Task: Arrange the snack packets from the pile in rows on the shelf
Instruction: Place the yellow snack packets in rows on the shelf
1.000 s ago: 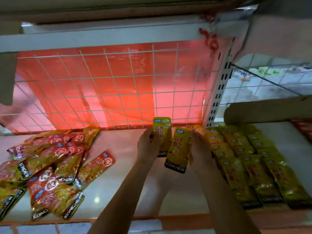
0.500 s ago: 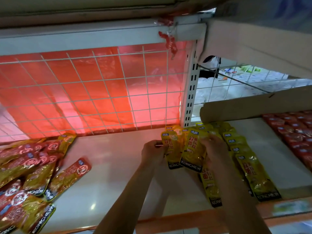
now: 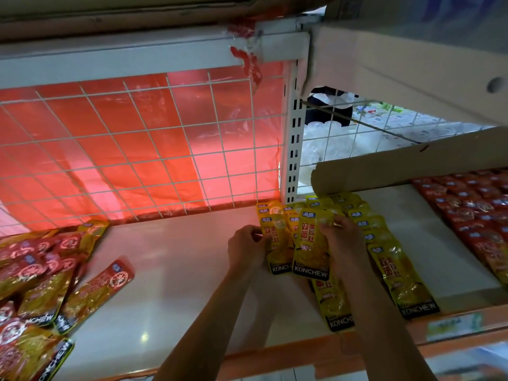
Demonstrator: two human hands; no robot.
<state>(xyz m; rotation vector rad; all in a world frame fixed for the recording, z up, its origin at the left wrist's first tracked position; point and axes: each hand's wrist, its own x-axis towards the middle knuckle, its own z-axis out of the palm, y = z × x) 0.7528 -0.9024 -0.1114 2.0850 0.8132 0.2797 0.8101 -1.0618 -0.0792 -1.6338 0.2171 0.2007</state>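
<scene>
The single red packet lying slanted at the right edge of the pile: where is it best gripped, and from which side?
Take the red packet by its upper red end, coming from the right over the bare shelf. It lies flat and slanted; that end points away from the pile and looks free, while its black lower end lies against other packets.

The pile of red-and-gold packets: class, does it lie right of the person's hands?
No, the pile lies on the shelf left of the left hand and right hand, which hold yellow packets.
</scene>
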